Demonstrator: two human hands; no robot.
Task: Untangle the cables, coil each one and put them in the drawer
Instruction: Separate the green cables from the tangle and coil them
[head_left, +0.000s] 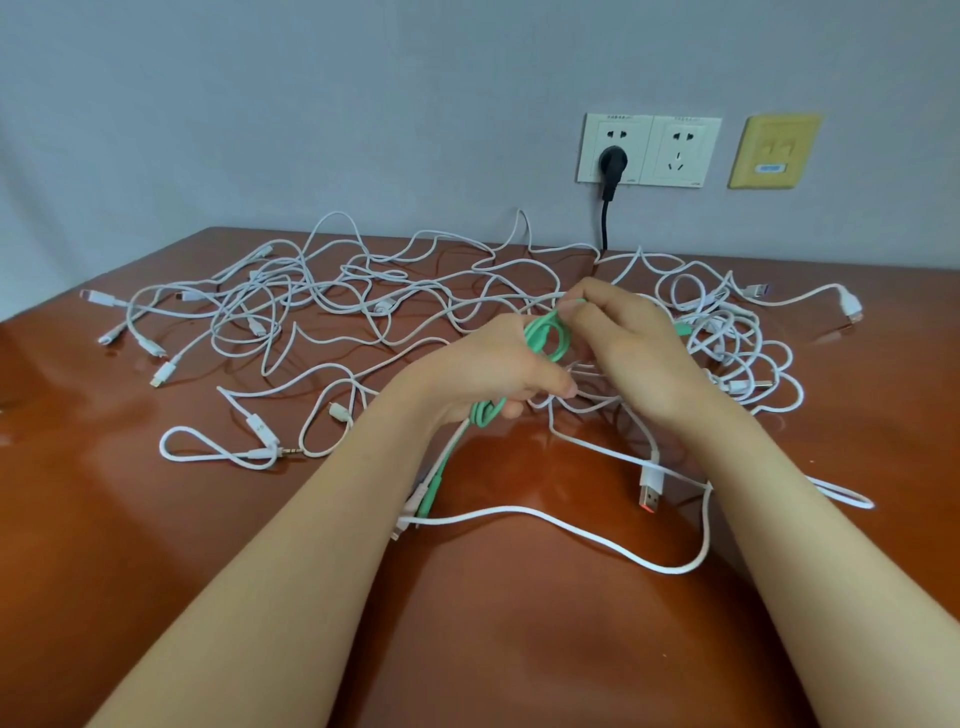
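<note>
My left hand (493, 374) grips a green cable (545, 335) wound in loops around its fingers, above the middle of the table. My right hand (623, 343) pinches the same green cable at the top of the coil. The green cable's tail hangs down from my left hand to a green plug (430, 496) on the table. A tangle of several white cables (322, 296) spreads across the far half of the table. One white cable with a USB plug (650, 491) loops under my forearms. No drawer is in view.
The brown wooden table (156, 571) meets a grey wall with two white sockets (647, 150) and a yellow plate (774, 150). A black plug (612, 163) sits in the left socket, its cord dropping behind the table. A white audio cable (228, 452) lies at the left.
</note>
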